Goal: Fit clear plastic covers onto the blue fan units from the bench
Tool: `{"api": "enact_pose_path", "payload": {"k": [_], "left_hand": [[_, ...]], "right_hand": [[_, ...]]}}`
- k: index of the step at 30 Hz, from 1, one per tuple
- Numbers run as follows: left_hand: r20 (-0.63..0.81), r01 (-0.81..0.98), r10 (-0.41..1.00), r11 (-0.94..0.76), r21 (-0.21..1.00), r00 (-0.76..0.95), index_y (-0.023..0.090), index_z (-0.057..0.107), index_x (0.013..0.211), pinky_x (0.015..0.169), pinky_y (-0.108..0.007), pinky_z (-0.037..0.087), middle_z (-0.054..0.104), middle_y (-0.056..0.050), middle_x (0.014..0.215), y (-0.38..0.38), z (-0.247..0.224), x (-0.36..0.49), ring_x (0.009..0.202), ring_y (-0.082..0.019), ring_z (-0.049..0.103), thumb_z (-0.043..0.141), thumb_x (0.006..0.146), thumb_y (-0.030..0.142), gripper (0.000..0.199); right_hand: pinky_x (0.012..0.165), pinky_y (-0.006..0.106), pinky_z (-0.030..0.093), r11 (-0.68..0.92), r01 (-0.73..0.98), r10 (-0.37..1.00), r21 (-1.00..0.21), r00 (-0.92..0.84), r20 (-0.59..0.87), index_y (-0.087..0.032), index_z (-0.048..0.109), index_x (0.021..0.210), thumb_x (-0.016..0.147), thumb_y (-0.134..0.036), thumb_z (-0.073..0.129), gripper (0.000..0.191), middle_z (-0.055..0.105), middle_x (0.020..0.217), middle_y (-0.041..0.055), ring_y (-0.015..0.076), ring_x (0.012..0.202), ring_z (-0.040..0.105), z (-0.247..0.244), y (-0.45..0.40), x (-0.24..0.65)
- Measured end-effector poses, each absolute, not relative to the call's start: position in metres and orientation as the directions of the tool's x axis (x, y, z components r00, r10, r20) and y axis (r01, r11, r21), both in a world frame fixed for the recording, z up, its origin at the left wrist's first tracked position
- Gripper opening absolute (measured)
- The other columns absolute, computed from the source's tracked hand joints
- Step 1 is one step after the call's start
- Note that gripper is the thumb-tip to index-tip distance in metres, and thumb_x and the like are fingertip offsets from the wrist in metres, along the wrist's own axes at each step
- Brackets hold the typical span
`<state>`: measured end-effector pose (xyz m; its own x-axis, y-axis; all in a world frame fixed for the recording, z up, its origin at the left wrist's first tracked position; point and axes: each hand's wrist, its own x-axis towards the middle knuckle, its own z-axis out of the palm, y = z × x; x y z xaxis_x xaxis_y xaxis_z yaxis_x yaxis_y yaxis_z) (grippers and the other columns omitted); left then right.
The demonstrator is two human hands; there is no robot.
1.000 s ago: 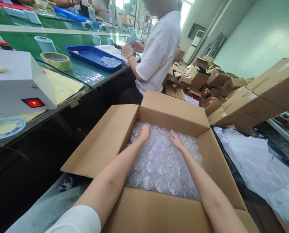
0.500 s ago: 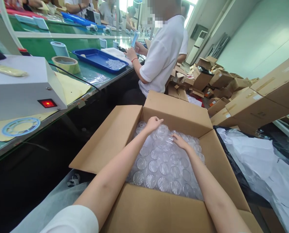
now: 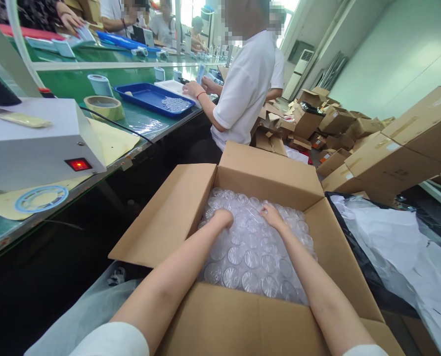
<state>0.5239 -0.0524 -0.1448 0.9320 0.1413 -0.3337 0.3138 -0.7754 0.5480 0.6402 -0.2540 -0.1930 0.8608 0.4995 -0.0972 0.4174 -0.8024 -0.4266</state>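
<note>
An open cardboard box stands in front of me, filled with rows of clear round plastic pieces under what looks like thin film. My left hand is low at the left part of the rows, bent down over the pieces; its fingers are hidden behind the back of the hand. Farther right, near the far side of the rows, my right hand has thumb and fingers pinched together on a bit of clear plastic film.
To the left is a green workbench with a white machine, a tape roll and a blue tray. A co-worker in a white shirt stands ahead. Stacked cartons and white sheets are at the right.
My left hand has dropped down and nearer to me, away from the raised clear piece it was at. My right hand has barely moved. That raised piece no longer stands out above the rows.
</note>
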Motion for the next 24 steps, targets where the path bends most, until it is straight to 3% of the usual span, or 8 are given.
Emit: {"api": "enact_pose_path", "payload": {"k": [4,9,18,24], "left_hand": [[-0.464,0.371,0.154,-0.826,0.424,0.873,0.014,0.057,0.117,0.085,-0.040,0.053,0.060,-0.009,0.116,-0.054,-0.151,0.508,0.102,-0.021,0.061,0.057,0.090,0.031,0.032],[-0.444,0.378,0.184,-0.836,0.398,0.877,0.013,0.056,0.118,0.088,-0.043,0.052,0.059,-0.011,0.118,-0.050,-0.141,0.503,0.104,-0.022,0.060,0.057,0.090,0.031,0.033],[-0.270,0.327,0.194,-0.680,0.656,0.943,0.015,0.058,0.115,0.087,-0.040,0.052,0.060,-0.009,0.116,-0.043,-0.120,0.521,0.101,-0.020,0.060,0.054,0.091,0.033,0.029],[-0.242,0.320,0.217,-0.496,0.807,0.946,0.013,0.058,0.113,0.082,-0.038,0.054,0.061,-0.008,0.111,-0.041,-0.122,0.524,0.096,-0.019,0.062,0.054,0.091,0.034,0.031]], "right_hand": [[0.083,0.040,0.053,-0.802,0.403,0.473,-0.441,0.879,-0.055,-0.015,0.062,0.107,0.093,-0.032,0.058,0.022,0.063,0.109,0.0068,0.0194,0.094,0.063,-0.191,-0.252,0.644],[0.080,0.039,0.054,-0.797,0.372,0.402,-0.476,0.915,0.042,-0.014,0.062,0.104,0.093,-0.032,0.058,0.022,0.064,0.104,0.0059,0.0185,0.091,0.063,-0.174,-0.275,0.654],[0.078,0.038,0.054,-0.775,0.328,0.314,-0.540,0.942,0.121,-0.014,0.061,0.107,0.093,-0.034,0.057,0.024,0.063,0.104,0.0060,0.0186,0.089,0.063,-0.159,-0.303,0.655],[0.087,0.044,0.051,-0.741,0.386,0.401,-0.549,0.911,0.100,-0.015,0.059,0.115,0.092,-0.034,0.059,0.029,0.061,0.115,0.0080,0.0219,0.100,0.061,-0.161,-0.300,0.645]]}}
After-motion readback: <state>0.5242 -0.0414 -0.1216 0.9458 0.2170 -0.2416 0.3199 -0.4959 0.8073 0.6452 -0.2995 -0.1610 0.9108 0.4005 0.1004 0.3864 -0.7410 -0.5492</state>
